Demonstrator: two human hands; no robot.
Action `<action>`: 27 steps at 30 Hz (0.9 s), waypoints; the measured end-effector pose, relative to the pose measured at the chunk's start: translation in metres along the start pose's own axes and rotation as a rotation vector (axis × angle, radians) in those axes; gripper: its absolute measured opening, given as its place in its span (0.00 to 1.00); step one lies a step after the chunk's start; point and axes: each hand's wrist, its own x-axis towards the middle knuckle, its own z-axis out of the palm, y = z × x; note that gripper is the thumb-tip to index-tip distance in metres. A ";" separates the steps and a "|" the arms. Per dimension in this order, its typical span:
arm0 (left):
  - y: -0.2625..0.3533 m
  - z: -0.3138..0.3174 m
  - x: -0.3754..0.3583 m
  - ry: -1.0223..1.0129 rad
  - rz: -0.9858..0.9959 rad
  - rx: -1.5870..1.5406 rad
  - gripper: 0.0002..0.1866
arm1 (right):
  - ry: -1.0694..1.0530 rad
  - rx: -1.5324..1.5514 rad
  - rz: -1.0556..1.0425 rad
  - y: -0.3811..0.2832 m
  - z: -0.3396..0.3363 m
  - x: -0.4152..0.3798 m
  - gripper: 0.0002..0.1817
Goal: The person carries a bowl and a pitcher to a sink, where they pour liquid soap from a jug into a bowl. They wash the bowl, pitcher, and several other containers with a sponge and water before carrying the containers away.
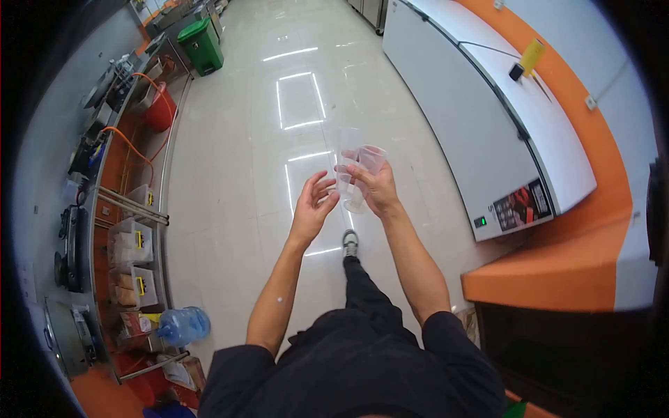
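Clear plastic cups are held in front of my body, over the tiled floor. My right hand has its fingers wrapped round them; one cup tilts up to the right, and others show below and left of the fingers. Close to their left side is my left hand, fingers curved and apart, with nothing gripped in it. Whether its fingertips touch a cup is hard to tell, since the clear plastic blends with the floor.
A long white chest freezer lines the right. Along the left runs a metal shelf with clear bins, a red bucket and a blue water bottle. A green bin stands farther ahead. An orange ledge juts out at right.
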 end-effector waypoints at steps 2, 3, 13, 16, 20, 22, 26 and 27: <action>-0.020 -0.012 0.088 0.003 0.004 -0.001 0.30 | -0.015 0.016 -0.030 0.016 -0.009 0.097 0.28; -0.024 -0.021 0.146 -0.013 0.047 0.011 0.30 | -0.045 0.015 -0.034 0.015 -0.013 0.156 0.28; -0.040 -0.249 0.549 0.423 -0.039 0.207 0.21 | -0.281 0.145 0.307 0.031 -0.033 0.638 0.18; -0.056 -0.297 0.653 0.395 -0.072 0.200 0.22 | -0.224 0.166 0.198 0.030 -0.066 0.760 0.19; 0.002 -0.277 0.664 0.257 -0.081 0.178 0.23 | -0.101 0.033 0.039 -0.045 -0.033 0.716 0.19; -0.028 -0.312 0.822 0.165 -0.094 0.229 0.23 | -0.112 0.019 0.030 -0.043 -0.052 0.845 0.21; -0.110 -0.357 1.016 0.177 -0.078 0.424 0.22 | -0.090 0.028 -0.069 -0.059 -0.094 0.987 0.24; -0.121 -0.366 1.027 0.185 -0.107 0.507 0.22 | -0.094 0.106 -0.096 -0.062 -0.099 1.000 0.25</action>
